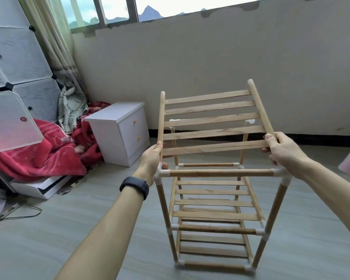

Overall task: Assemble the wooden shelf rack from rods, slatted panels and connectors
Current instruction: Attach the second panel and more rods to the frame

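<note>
Now slatted panel (pixel 212 122) between left hand (pixel 153 158), right hand (pixel 282 149)

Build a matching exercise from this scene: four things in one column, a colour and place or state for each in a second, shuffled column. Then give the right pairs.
Things:
1. slatted panel
2. bedside cabinet
3. blanket
4. wristband

Descriptions:
A. black, worn at the left wrist
B. red, heaped on the floor
C. white, two drawers, standing on the floor
D. bare wood, gripped by the left hand and right hand above the shelf rack

Pairs: 1-D, 2-C, 3-B, 4-A.
</note>
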